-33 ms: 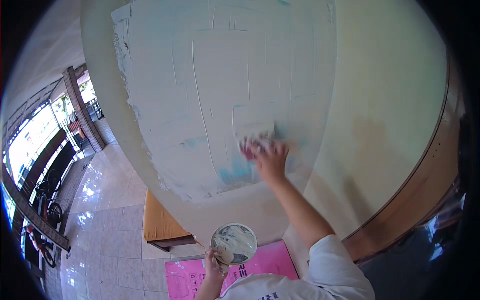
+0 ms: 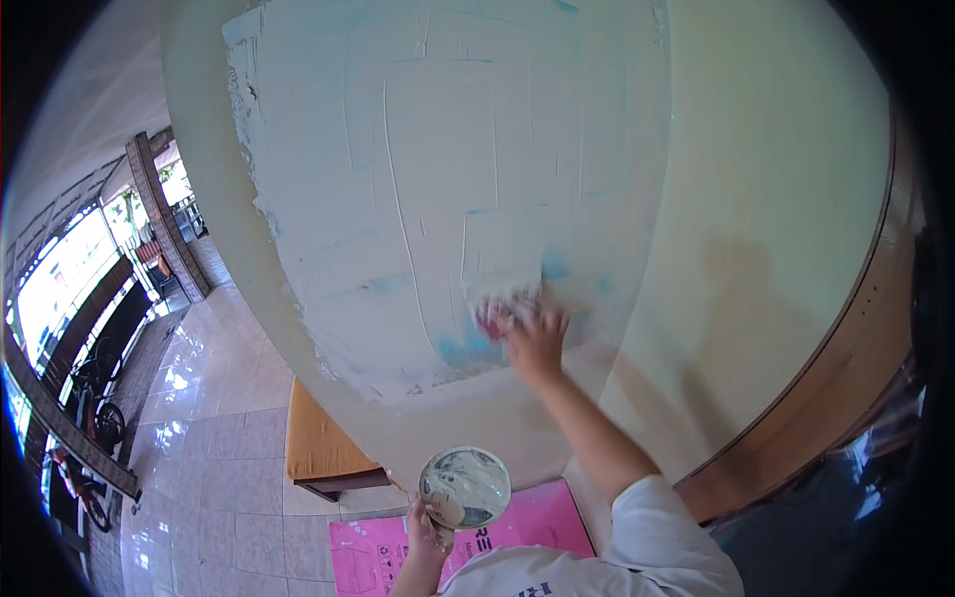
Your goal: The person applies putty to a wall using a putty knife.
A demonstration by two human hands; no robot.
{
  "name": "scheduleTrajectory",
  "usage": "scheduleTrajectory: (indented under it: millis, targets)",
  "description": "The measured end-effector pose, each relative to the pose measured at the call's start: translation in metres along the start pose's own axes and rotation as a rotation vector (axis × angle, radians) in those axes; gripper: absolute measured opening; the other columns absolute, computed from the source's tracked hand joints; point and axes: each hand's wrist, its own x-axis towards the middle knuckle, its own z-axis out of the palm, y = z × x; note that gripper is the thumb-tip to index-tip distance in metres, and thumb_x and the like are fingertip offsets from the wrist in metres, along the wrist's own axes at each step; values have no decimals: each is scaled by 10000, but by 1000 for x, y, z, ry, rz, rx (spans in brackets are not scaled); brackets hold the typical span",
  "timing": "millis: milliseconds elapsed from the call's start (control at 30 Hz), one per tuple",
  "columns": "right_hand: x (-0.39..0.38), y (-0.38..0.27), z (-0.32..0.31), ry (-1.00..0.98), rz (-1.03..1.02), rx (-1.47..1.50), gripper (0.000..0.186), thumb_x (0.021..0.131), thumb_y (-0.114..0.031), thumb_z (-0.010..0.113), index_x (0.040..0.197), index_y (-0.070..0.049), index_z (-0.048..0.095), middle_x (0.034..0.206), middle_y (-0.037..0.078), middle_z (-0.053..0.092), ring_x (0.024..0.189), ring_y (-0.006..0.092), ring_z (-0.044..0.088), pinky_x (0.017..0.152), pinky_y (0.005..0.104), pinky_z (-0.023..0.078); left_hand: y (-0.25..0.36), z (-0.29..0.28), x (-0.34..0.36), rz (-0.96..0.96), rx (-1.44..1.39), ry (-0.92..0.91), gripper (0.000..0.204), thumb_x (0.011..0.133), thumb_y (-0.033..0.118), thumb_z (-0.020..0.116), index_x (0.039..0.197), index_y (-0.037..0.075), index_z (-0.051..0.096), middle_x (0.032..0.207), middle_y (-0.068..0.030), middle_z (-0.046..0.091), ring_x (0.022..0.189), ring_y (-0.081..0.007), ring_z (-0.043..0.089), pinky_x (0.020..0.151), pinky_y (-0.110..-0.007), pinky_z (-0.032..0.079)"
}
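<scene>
My right hand (image 2: 537,343) is closed round a broad putty knife (image 2: 505,289) with a reddish part by the fingers. Its blade, smeared with white, lies against the wall, and my fingers are coated with the same stuff. White putty (image 2: 328,169) spreads over much of the wall, with thin ridges, bluish patches and a ragged left edge. Low in front of me, my left hand (image 2: 428,532) grips a round, shallow container (image 2: 473,483) at its left edge. White putty with grey streaks lies inside. A pale beige flat piece by my left fingers is too unclear to name.
A bright pink printed sheet (image 2: 363,557) lies on the floor below me. Beside it stands a low bench with an orange-yellow top (image 2: 323,438). Glossy tiles (image 2: 229,448) stretch left toward motorbikes (image 2: 95,418) and a pillar (image 2: 164,214). A brown wooden edge (image 2: 786,428) curves along the right.
My right hand has slid down the wall with the putty knife. Bluish wall shows a little more beside the blade. My left hand and the container have hardly moved.
</scene>
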Motion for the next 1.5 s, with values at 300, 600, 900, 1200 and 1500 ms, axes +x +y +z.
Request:
scheduleTrajectory:
  millis: [300, 600, 900, 1200, 1500]
  targets:
    - [-172, -29, 19, -402, 60, 112, 492, 729, -125, 657, 1179, -320, 615, 1253, -26, 530, 1157, 220, 453, 916, 494, 307, 22, -10, -18, 113, 27, 96, 413, 954, 262, 329, 1307, 75, 433, 1285, -128, 515, 1180, -283, 519, 1010, -433, 433]
    - [-110, -48, -21, -75, 744, 783, 256, 857, -16, 548, 1109, -29, 594, 980, 143, 618, 940, 265, 614, 804, 346, 481, 35, -21, -8, 45, 33, 45, 383, 939, 242, 376, 1266, 67, 471, 1222, -126, 551, 1135, -283, 544, 974, -434, 460]
    - [-73, -42, -57, -516, 1039, 1388, 383, 850, 48, 493, 1229, 19, 543, 1152, 91, 586, 1012, 114, 551, 900, 316, 445, 43, -23, -10, 2, -13, 4, 365, 951, 248, 397, 1260, 72, 480, 1221, -123, 553, 1124, -277, 550, 957, -429, 473]
    - [-23, -86, -64, -628, 466, 1168, 343, 820, 11, 609, 1161, -28, 601, 1060, 103, 666, 941, 141, 642, 802, 277, 502, 51, -21, -22, 27, -48, 37, 397, 949, 266, 371, 1265, 60, 494, 1238, -131, 565, 1142, -278, 549, 984, -423, 456]
    - [-3, -120, -39, -547, 440, 788, 237, 806, -290, 718, 913, -87, 661, 722, 93, 650, 621, 251, 615, 583, 343, 469, 84, -37, -37, 83, -32, 88, 398, 953, 273, 361, 1247, 55, 517, 1205, -128, 596, 1103, -282, 582, 967, -429, 471]
